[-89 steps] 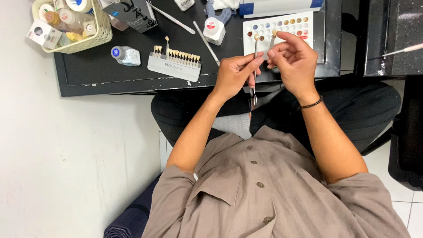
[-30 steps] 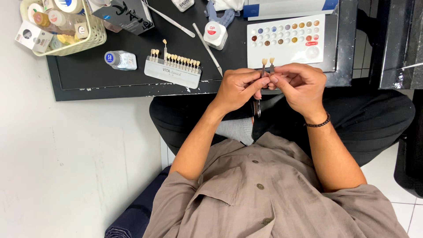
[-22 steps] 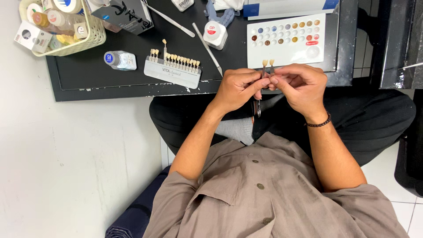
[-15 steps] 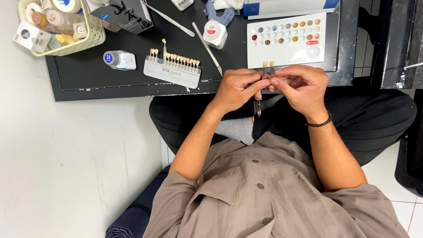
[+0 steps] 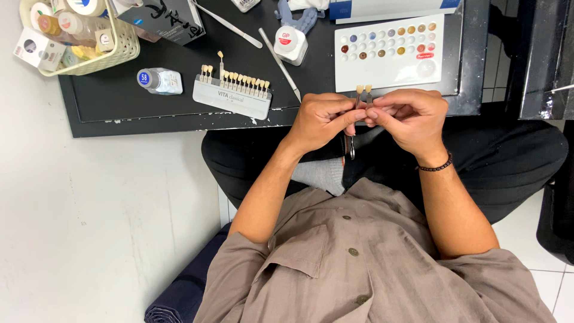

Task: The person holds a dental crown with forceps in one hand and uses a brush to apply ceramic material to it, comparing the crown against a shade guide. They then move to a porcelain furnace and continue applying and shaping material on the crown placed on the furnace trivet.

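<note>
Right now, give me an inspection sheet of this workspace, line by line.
Surface: black tray on a white floor.
Job's things: two tooth shade tabs pinched between left hand and right hand.
Clutter: shade guide rack, white palette with colour dots, small bottle, white jar, slim metal tools, basket of small containers.
Grippers: both hands closed on the tabs.
Cables: nothing seen.
Surroundings: dark furniture at the right edge, blue cloth beside the person.

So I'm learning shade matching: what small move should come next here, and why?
Probably tilt the two shade tabs so their tooth tips face up side by side. The left hand and right hand pinch them together by the stems, so little else needs shifting to compare them.
</note>
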`<state>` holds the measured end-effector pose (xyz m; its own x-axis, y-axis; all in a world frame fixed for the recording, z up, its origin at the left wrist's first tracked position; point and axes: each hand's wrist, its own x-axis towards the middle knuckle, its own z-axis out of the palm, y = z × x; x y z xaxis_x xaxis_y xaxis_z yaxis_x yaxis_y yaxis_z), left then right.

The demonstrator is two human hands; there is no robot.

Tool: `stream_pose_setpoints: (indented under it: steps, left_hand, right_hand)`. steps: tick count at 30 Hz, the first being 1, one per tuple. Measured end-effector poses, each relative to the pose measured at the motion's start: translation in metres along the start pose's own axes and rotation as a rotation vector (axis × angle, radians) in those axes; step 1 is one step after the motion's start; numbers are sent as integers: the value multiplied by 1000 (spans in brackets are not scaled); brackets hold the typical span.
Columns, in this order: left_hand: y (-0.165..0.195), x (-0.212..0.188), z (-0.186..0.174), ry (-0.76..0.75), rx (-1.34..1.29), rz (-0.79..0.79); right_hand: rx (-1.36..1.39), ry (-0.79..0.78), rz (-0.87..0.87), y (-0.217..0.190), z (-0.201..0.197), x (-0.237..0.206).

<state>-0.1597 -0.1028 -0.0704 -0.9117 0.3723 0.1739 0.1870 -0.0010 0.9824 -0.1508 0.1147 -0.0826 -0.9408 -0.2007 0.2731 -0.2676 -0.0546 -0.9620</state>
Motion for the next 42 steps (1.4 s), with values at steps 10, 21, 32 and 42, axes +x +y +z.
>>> stream_pose_setpoints:
  steps: [10,21,32,42]
  left_hand:
    - [-2,0,1,12,-1,-1]
    - [-6,-1,1,-5,-16,-10]
    - [-5,1,1,-6,-21,-14]
    - [-1,-6,0,11,-161,-78]
  right_hand:
    - [24,11,21,2,0,-2]
    - [30,5,21,3,0,-2]
    - [31,10,23,4,-1,-1]
    - [71,90,28,1,9,0]
